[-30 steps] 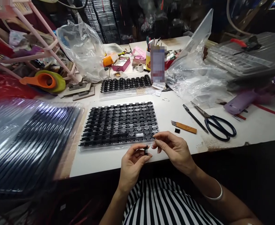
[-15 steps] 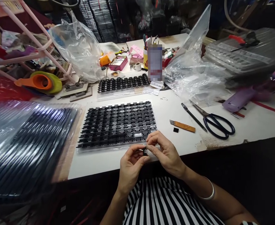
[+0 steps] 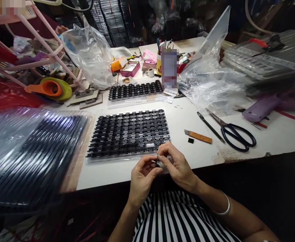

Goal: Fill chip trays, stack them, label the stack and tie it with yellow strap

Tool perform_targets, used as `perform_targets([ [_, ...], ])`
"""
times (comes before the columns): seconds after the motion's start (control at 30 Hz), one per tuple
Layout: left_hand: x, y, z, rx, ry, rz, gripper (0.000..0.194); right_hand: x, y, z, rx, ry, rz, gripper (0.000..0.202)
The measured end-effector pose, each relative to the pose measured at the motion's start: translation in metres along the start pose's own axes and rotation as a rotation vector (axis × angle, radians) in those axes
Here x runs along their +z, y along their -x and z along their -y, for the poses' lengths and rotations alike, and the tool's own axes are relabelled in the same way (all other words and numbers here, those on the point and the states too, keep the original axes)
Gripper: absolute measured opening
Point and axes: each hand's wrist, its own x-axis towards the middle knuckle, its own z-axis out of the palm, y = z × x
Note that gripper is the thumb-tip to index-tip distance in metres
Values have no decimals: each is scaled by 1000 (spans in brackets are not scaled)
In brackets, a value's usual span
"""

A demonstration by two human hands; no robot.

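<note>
Between my two hands, at the table's front edge, is a small black part (image 3: 158, 162) with light pins. Thumb and fingers of my left hand (image 3: 143, 176) pinch it from the left. My right hand (image 3: 176, 165) closes on it from the right and above, its fingertips partly covering it. Just behind my hands lies a clear tray (image 3: 129, 134) filled with rows of similar black parts. A second such tray (image 3: 134, 90) sits farther back. To the right are a small black square (image 3: 191, 140) and an orange cutter knife (image 3: 200, 136).
Tweezers (image 3: 210, 127) and dark-handled scissors (image 3: 234, 134) lie at the right. Stacked trays of black strips (image 3: 36, 158) fill the left side. Plastic bags (image 3: 212, 84), a pen cup (image 3: 159, 64) and a pink rack (image 3: 44, 43) stand behind.
The view has shifted slightly, so the table items appear a little farther right. Both hands keep nearly the same pinch on the small black part.
</note>
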Motion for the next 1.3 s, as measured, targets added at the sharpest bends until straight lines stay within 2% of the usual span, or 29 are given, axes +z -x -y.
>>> perform_targets([
  [0.2, 1, -1, 0, -5, 13, -16, 25, 2, -1, -1, -32, 58, -3, 8],
  [0.37, 2, 0, -2, -23, 46, -2, 23, 0, 1, -1, -295, 265, -4, 13],
  [0.47, 3, 0, -5, -17, 48, -10, 21, -10, 4, 1, -452, 425, 48, 27],
  [0.57, 4, 1, -8, 5, 35, -29, 20, -20, 9, 0, -527, 532, 93, 40],
  [0.67, 7, 2, -7, 32, -6, -32, 18, -24, 15, -3, -550, 635, 149, 41],
  [0.8, 11, 3, -5, 51, -53, -71, 17, -21, 21, -3, -513, 722, 211, 43],
  [0.9, 9, 4, -6, 15, -4, -54, 20, -27, 22, 3, -445, 710, 258, 47],
  [0.97, 5, 5, -7, -28, 53, -29, 22, -38, 20, 3, -402, 662, 153, 42],
  [1.03, 1, 6, -8, -56, 93, -26, 24, -54, 18, -3, -328, 664, -68, 27],
  [1.1, -2, 7, -10, -67, 124, -37, 25, -71, 16, -16, -194, 773, -243, 14],
  [1.2, -3, 9, -14, -83, 196, -38, 23, -85, 13, -39, -24, 999, -272, 20],
  [1.3, -3, 11, -19, -90, 248, -47, 13, -84, 10, -52, -33, 1113, -207, 18],
])
